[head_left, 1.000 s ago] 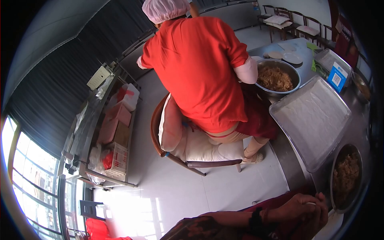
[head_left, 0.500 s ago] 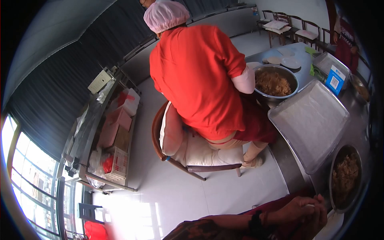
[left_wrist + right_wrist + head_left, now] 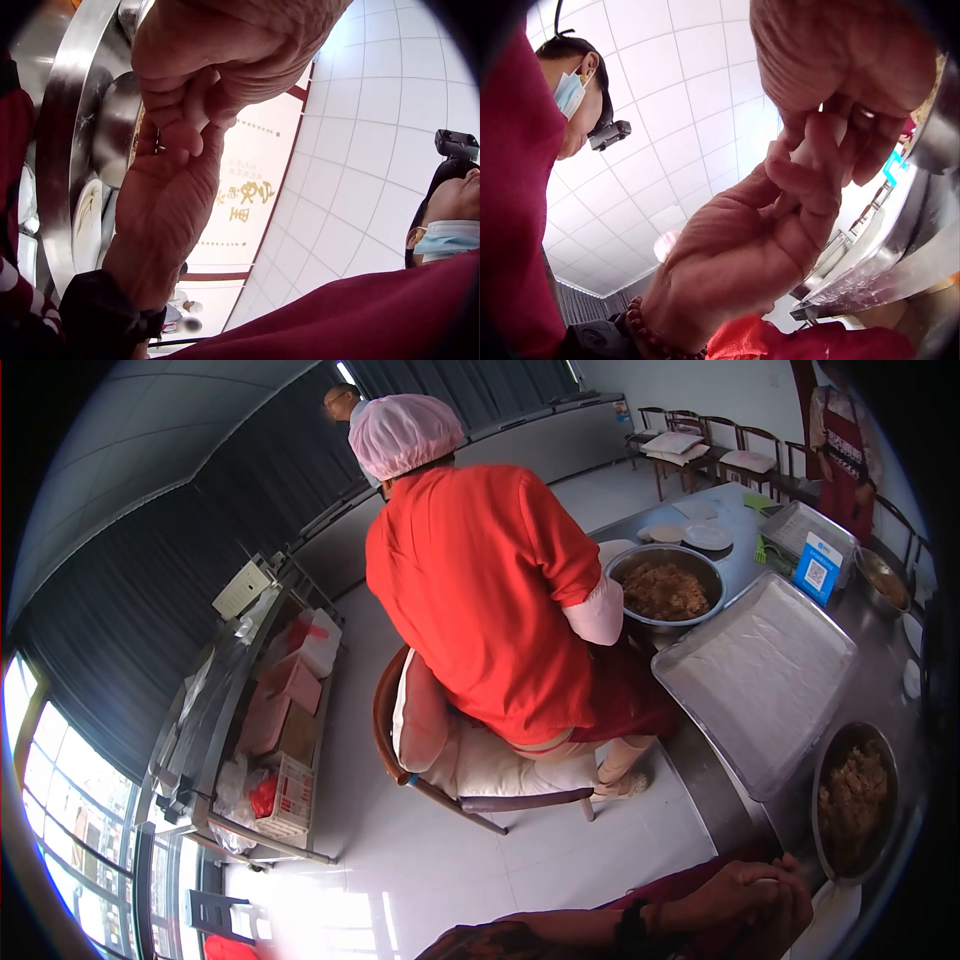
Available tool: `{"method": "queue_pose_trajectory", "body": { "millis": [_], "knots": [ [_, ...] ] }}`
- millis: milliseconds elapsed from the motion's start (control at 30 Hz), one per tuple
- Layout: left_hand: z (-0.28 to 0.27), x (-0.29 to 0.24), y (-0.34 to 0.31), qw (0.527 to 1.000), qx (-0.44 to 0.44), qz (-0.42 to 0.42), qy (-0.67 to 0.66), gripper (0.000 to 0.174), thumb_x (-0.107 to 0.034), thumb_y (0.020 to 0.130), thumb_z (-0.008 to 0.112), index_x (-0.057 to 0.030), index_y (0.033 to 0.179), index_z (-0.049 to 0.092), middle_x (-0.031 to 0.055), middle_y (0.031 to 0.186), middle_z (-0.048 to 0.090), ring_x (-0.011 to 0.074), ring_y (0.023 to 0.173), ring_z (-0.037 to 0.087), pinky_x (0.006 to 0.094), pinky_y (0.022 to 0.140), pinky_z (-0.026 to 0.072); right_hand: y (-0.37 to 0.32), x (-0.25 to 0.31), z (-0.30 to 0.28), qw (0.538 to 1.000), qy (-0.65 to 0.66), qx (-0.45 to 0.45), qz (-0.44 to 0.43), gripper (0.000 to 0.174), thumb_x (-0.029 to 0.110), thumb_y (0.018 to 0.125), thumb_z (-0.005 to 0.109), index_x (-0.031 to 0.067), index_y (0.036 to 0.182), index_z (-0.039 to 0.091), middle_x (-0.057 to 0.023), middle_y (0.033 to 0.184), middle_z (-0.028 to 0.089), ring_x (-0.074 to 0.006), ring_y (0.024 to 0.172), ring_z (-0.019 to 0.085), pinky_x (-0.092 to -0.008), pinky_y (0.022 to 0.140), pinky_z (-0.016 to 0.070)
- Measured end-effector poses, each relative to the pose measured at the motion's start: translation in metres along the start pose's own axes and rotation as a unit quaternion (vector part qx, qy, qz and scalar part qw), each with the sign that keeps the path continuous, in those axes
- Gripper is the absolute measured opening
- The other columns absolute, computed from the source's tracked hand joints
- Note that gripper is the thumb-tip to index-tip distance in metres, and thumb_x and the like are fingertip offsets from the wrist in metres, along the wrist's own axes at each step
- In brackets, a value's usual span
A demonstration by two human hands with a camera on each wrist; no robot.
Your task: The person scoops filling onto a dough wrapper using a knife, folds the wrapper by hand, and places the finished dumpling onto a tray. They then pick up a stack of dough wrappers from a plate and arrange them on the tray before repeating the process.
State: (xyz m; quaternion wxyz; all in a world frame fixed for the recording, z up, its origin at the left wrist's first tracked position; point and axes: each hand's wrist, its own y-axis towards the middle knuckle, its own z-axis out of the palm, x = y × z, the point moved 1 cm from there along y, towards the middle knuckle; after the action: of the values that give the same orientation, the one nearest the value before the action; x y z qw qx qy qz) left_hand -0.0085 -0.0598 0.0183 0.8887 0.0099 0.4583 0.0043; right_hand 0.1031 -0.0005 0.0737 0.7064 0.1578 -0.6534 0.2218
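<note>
In the head view, my left hand (image 3: 735, 892) and right hand (image 3: 794, 908) are together at the table's near edge. Both pinch a small piece of white dough (image 3: 196, 101) between their curled fingers. Most of the dough is hidden; a pale bit of the dough (image 3: 841, 132) shows between the fingertips in the right wrist view. Just beyond the hands stands a steel bowl (image 3: 858, 800) of brown crumbly filling. Close below that bowl lies a white oval dish (image 3: 835, 916).
A large metal tray (image 3: 760, 680) lies on the steel table past the bowl. A blue-rimmed bowl (image 3: 665, 592) of similar filling sits farther off, beside a person in a red shirt (image 3: 480, 600) on a cushioned chair. A blue code sign (image 3: 818, 570) stands behind the tray.
The head view has shifted, so the room sits lower and farther left in it. More of an aproned person shows at far right, and a head appears behind the red-shirted person. My hands stay together.
</note>
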Motion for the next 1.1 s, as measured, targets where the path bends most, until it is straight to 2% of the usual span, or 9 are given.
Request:
{"method": "queue_pose_trajectory", "body": {
  "millis": [133, 233, 367, 467, 767, 867, 1100],
  "knots": [
    [0.0, 0.002, -0.001, 1.0, -0.002, 0.002, 0.022, 0.033, -0.021, 0.099, 0.052, -0.0072, 0.128, 0.062, -0.0008, 0.11, 0.064, 0.0058, 0.095, 0.057, 0.0236, 0.08, 0.0488, -0.002, 0.005, 0.0, 1.0, -0.015, -0.007, 0.015, 0.022, 0.007, 0.1, 0.052, -0.0076, 0.109, 0.067, -0.0173, 0.124, 0.063, -0.0268, 0.108, 0.062, -0.036, 0.092, 0.0501],
    [0.003, -0.002, -0.003, 1.0, -0.003, -0.003, 0.022, 0.034, -0.021, 0.1, 0.052, -0.0078, 0.129, 0.061, -0.0014, 0.108, 0.065, 0.0053, 0.09, 0.056, 0.0232, 0.076, 0.0488, -0.001, -0.002, -0.005, 0.998, -0.033, 0.009, -0.044, 0.022, 0.007, 0.1, 0.053, -0.0072, 0.108, 0.067, -0.0169, 0.121, 0.065, -0.0264, 0.106, 0.062, -0.0358, 0.091, 0.0506],
    [0.004, 0.005, -0.001, 1.0, -0.006, 0.013, -0.003, 0.034, -0.021, 0.1, 0.052, -0.0087, 0.131, 0.061, -0.0018, 0.105, 0.065, 0.0048, 0.086, 0.056, 0.0229, 0.073, 0.0487, -0.004, 0.002, -0.004, 0.999, -0.019, 0.001, -0.026, 0.022, 0.007, 0.1, 0.053, -0.0069, 0.108, 0.068, -0.0165, 0.119, 0.066, -0.0262, 0.104, 0.063, -0.0354, 0.089, 0.0512],
    [0.006, 0.005, -0.002, 1.0, -0.003, 0.008, 0.006, 0.035, -0.025, 0.1, 0.049, -0.008, 0.127, 0.063, -0.0012, 0.107, 0.065, 0.0056, 0.089, 0.057, 0.0225, 0.073, 0.0501, -0.006, 0.002, -0.006, 1.0, -0.007, -0.001, -0.015, 0.022, 0.007, 0.1, 0.053, -0.007, 0.108, 0.068, -0.0165, 0.121, 0.065, -0.0263, 0.106, 0.062, -0.0352, 0.089, 0.0513],
    [0.004, 0.019, 0.002, 1.0, -0.012, 0.009, 0.008, 0.034, -0.026, 0.101, 0.049, -0.0074, 0.125, 0.064, -0.0027, 0.094, 0.065, 0.0046, 0.08, 0.058, 0.0207, 0.064, 0.0505, -0.01, 0.007, -0.006, 1.0, -0.001, -0.01, 0.013, 0.023, 0.008, 0.1, 0.052, -0.0074, 0.109, 0.067, -0.0157, 0.125, 0.063, -0.0261, 0.11, 0.061, -0.0352, 0.091, 0.0509],
    [0.005, 0.013, 0.0, 1.0, -0.01, -0.01, 0.006, 0.03, -0.021, 0.102, 0.051, -0.0088, 0.126, 0.065, -0.0021, 0.1, 0.067, 0.0045, 0.079, 0.056, 0.0217, 0.068, 0.0492, -0.011, 0.006, -0.007, 1.0, 0.017, -0.008, 0.018, 0.024, 0.009, 0.1, 0.051, -0.0071, 0.109, 0.067, -0.0155, 0.127, 0.062, -0.0259, 0.11, 0.061, -0.0351, 0.091, 0.051],
    [0.006, 0.014, 0.001, 1.0, -0.017, -0.003, 0.006, 0.03, -0.022, 0.102, 0.052, -0.0093, 0.125, 0.066, -0.0037, 0.096, 0.067, 0.003, 0.076, 0.055, 0.0203, 0.066, 0.0481, -0.011, 0.002, -0.011, 1.0, 0.009, -0.01, 0.017, 0.023, 0.009, 0.101, 0.051, -0.0063, 0.109, 0.066, -0.0151, 0.125, 0.063, -0.0254, 0.11, 0.061, -0.0336, 0.088, 0.0523]
  ]
}}
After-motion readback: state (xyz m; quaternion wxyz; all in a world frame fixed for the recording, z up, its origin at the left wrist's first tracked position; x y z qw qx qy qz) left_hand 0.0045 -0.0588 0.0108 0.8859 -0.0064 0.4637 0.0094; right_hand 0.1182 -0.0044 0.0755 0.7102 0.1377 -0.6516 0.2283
